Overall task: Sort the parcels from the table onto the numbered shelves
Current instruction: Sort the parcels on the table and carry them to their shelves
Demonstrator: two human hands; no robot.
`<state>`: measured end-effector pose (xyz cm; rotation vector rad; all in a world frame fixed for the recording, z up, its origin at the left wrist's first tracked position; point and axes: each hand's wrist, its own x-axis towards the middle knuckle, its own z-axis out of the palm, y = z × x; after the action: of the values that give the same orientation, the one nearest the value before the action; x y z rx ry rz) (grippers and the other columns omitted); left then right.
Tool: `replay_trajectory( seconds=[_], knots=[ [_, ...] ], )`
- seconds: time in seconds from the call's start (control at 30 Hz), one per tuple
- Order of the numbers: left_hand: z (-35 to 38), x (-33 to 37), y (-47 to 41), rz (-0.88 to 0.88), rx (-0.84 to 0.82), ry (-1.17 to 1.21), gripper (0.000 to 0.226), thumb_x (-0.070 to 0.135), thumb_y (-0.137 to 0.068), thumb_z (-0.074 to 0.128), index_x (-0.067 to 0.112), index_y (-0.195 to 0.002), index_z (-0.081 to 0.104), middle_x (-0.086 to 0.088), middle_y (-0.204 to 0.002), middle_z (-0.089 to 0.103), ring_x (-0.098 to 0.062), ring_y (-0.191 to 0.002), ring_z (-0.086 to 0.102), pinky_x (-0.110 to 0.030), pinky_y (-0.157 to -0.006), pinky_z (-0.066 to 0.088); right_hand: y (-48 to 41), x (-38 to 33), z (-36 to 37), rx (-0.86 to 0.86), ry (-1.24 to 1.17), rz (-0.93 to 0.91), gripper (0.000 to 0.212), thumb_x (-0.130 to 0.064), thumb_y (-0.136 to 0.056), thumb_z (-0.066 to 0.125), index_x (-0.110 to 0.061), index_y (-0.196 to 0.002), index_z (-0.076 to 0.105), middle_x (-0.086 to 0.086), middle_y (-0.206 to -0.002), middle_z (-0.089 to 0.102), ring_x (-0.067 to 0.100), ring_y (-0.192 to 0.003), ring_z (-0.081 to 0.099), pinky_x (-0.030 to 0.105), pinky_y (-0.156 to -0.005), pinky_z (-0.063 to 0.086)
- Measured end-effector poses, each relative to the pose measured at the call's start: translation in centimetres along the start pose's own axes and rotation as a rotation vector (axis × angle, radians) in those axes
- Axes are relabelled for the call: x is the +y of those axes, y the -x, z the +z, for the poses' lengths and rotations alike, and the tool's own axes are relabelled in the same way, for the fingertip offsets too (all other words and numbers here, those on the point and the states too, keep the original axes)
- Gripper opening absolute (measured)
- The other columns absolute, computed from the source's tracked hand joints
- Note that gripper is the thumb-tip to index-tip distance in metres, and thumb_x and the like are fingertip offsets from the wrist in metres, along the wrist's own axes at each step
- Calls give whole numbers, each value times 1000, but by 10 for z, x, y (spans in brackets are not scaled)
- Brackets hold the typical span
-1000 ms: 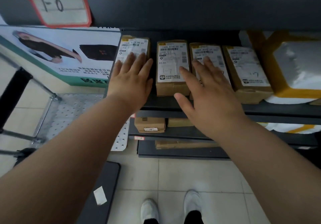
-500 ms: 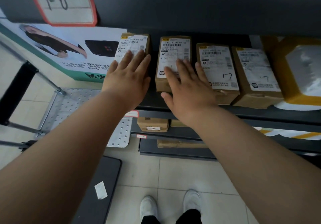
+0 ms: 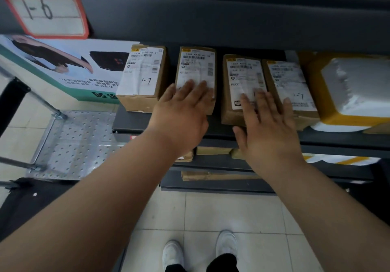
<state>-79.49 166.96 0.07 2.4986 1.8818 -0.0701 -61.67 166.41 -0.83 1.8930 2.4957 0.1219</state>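
Both arms reach out to the shelf (image 3: 211,127), the left hand (image 3: 181,111) lying flat on the second box (image 3: 197,69) and the right hand (image 3: 268,124) flat across the third box (image 3: 236,94) and fourth box (image 3: 291,84), fingers straight, gripping nothing.

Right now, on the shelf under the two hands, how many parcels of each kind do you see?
Brown cardboard boxes: 4
Grey parcel with yellow tape: 1
Total: 5; the right edge may hide more.

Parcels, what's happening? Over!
Left hand open, flat on second box from left. Right hand open, flat on third box. Yellow-taped parcel at row's right end, not blocking.
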Motion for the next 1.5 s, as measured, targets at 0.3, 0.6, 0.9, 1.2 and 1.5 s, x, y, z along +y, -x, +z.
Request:
replay_trajectory(
  seconds=[0.3, 0.6, 0.9, 1.2, 1.5],
  knots=[
    [-5, 1, 7, -54, -90, -12, 67, 34, -100, 29, 24, -153, -10, 1, -162, -12, -19, -149, -9, -36, -119, -2, -18, -2, -4, -120, 32, -20, 68, -47, -99, 23, -19, -152, -8, 16, -160, -9, 28, -148, -8, 47, -116, -15],
    [-15, 30, 5, -23, -85, 23, 67, 34, -99, 27, 22, -152, -14, 1, -161, -16, -18, -148, -15, -41, -121, -4, 18, 32, -8, 184, -99, 95, 70, -44, -90, 34, -1, -145, 32, 29, -150, 28, 42, -142, 23, 51, -114, 17],
    [-1, 74, -15, 53, -74, 43, 70, 28, -99, 32, 17, -153, -11, 0, -161, -16, -17, -148, -14, -36, -117, -10, 14, 60, 8, 12, -158, 100, 73, -24, -90, 59, 8, -146, 23, 27, -154, 20, 38, -144, 17, 48, -118, 16],
    [-1, 73, -9, 33, 8, 66, 61, 33, -101, 21, 17, -154, -4, -1, -163, -8, -16, -149, -8, -37, -118, -8, -7, 60, -3, -138, -164, 115, 77, -33, -98, 43, -6, -152, -4, 14, -160, -8, 25, -148, -9, 34, -118, -5],
    [4, 92, -4, 90, 152, 85, 64, 40, -96, 16, 8, -148, 32, -11, -154, 33, -25, -144, 28, -46, -116, 22, 49, 67, -17, 46, -219, 85, 75, -29, -93, 52, -1, -150, 12, 17, -159, 9, 27, -148, 3, 33, -117, -2]
  ],
)
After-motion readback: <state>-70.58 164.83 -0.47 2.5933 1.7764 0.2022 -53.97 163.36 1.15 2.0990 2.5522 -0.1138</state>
